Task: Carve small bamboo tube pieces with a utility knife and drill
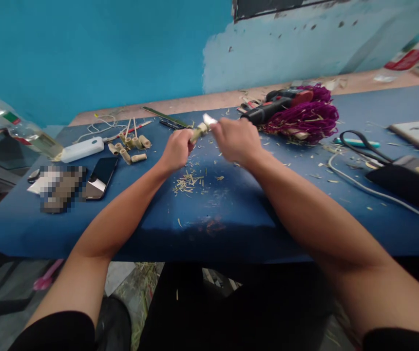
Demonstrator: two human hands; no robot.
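My left hand (179, 148) is closed round a short piece of bamboo (198, 132), which points up and to the right above the blue table (231, 195). Just right of it, my right hand (237, 139) is closed on a knife; only its bright blade (208, 119) shows, touching or very near the bamboo's end, and the handle is hidden in my fingers. Pale shavings (187, 183) lie scattered under both hands. Left of my left hand, several short bamboo tubes (132, 144) form a small pile, some standing and some on their sides.
A power drill (278, 105) rests by a bundle of purple cord (315, 119) at the back right. On the left are a phone (102, 178), a white device (81, 149) and a plastic bottle (23, 129). A dark pouch (407, 180) and white cable (370, 190) lie right.
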